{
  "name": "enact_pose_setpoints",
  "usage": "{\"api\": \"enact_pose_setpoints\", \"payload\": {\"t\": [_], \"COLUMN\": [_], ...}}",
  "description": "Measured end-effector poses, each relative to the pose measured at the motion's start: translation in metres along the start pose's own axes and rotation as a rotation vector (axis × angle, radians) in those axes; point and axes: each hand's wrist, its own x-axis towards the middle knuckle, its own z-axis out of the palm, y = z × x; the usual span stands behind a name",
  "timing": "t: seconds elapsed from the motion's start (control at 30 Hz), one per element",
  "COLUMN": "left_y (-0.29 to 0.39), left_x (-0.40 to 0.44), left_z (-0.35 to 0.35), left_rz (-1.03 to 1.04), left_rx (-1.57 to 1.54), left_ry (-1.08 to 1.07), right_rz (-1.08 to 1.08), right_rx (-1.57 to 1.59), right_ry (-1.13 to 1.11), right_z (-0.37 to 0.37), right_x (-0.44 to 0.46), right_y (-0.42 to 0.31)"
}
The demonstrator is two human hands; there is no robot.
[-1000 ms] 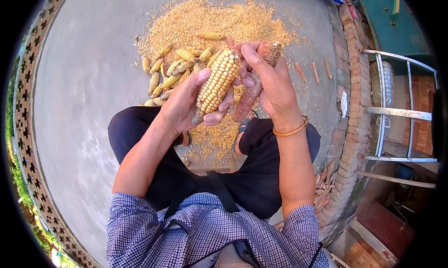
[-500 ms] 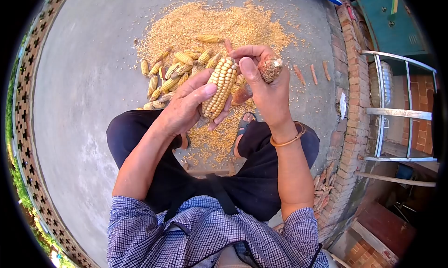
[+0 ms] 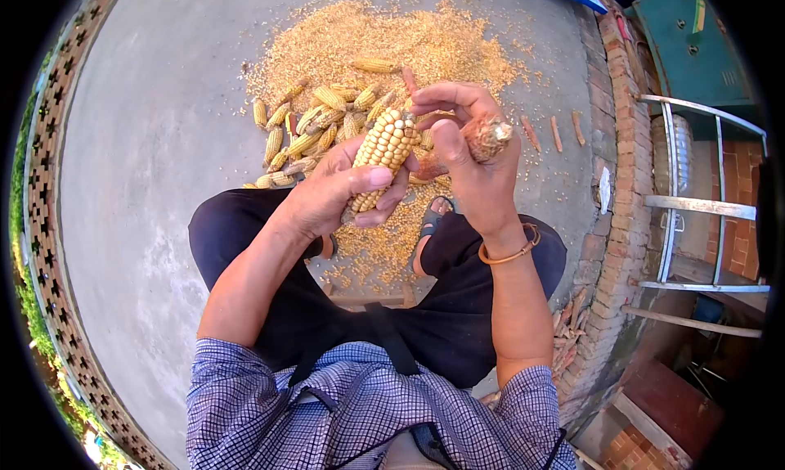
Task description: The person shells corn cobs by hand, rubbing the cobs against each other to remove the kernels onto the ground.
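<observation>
My left hand [image 3: 331,190] is wrapped round a pale yellow ear of corn [image 3: 387,143], its thumb lying across the kernels. The ear tilts up to the right, and its lower end is partly covered by the fingers. In my right hand [image 3: 482,179] is a reddish, stripped corn cob [image 3: 488,137], held between thumb and palm with its broken end facing me. The right fingers curl near the top of the ear; whether they touch it I cannot tell. Beyond the left hand lies a pile of corn ears [image 3: 329,98].
A wide heap of loose kernels [image 3: 384,40] spreads behind the ears. More kernels [image 3: 368,253] lie between my feet. Several bare cobs [image 3: 556,133] are on the concrete at the right, near a low brick edging [image 3: 619,200] and a metal frame [image 3: 699,202].
The left thumb and fingers have closed further round the ear. The right hand, still with the cob, has shifted slightly right and down. The whole view has moved a little.
</observation>
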Motion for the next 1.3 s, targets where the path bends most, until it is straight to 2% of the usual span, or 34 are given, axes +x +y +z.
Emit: {"api": "enact_pose_setpoints", "payload": {"t": [0.07, 0.13, 0.17, 0.23, 0.3, 0.33, 0.43, 0.47, 0.5, 0.57, 0.7, 0.73, 0.77, 0.8, 0.83, 0.93, 1.1, 1.3], "left_y": [0.003, 0.008, 0.009, 0.006, 0.0, -0.009, -0.016, -0.007, -0.003, -0.01, -0.026, -0.026, -0.025, -0.017, -0.015, -0.014, -0.008, -0.015], "left_x": [-0.001, -0.001, -0.002, -0.002, 0.0, 0.003, 0.006, 0.003, 0.006, 0.008, 0.014, 0.014, 0.013, 0.01, 0.009, 0.008, 0.005, 0.003], "left_z": [0.001, 0.007, 0.009, 0.004, 0.0, 0.003, 0.011, 0.011, 0.007, 0.002, -0.005, -0.002, 0.002, 0.01, 0.011, 0.012, 0.01, 0.001], "left_rz": [-0.043, -0.067, -0.082, 0.024, 0.111, 0.331, 0.36, 0.202, 0.002, -0.015, 0.122, 0.153, 0.181, 0.125, 0.138, 0.199, 0.136, 0.131], "left_rx": [0.082, 0.379, 0.525, 0.759, 0.925, 0.92, 0.983, 1.386, 1.553, 1.596, 1.105, 0.967, 0.832, 0.668, 0.635, 0.576, 0.385, 0.23], "left_ry": [0.037, 0.099, 0.131, 0.114, 0.114, 0.123, 0.247, 0.224, 0.218, 0.286, 0.234, 0.22, 0.205, 0.216, 0.21, 0.201, 0.154, 0.103], "right_rz": [-0.218, -0.313, -0.304, -0.29, -0.306, -0.309, -0.269, -0.249, -0.191, -0.103, 0.357, 0.533, 0.532, 0.528, 0.521, 0.531, 0.419, 0.376], "right_rx": [-0.318, -0.431, -0.503, -0.646, -0.724, -0.769, -0.876, -0.913, -0.901, -0.876, -0.513, -0.221, -0.053, 0.119, 0.291, 0.377, 0.512, 0.47], "right_ry": [-0.139, -0.172, -0.223, -0.323, -0.245, -0.221, -0.175, -0.155, -0.154, -0.165, 0.028, 0.028, 0.084, 0.135, 0.181, 0.126, 0.081, 0.076], "right_z": [0.0, 0.008, 0.008, 0.006, 0.011, 0.012, 0.02, 0.021, 0.02, 0.017, 0.006, 0.0, -0.002, -0.002, -0.001, 0.002, 0.003, 0.006], "right_x": [0.004, 0.002, 0.0, -0.005, -0.007, -0.007, -0.01, -0.009, -0.01, -0.004, 0.003, 0.006, 0.005, 0.004, 0.004, 0.003, 0.003, 0.001], "right_y": [-0.001, -0.002, 0.0, 0.006, 0.005, 0.001, 0.002, 0.005, 0.009, 0.017, 0.016, 0.005, 0.006, 0.009, 0.011, 0.009, 0.012, 0.004]}}
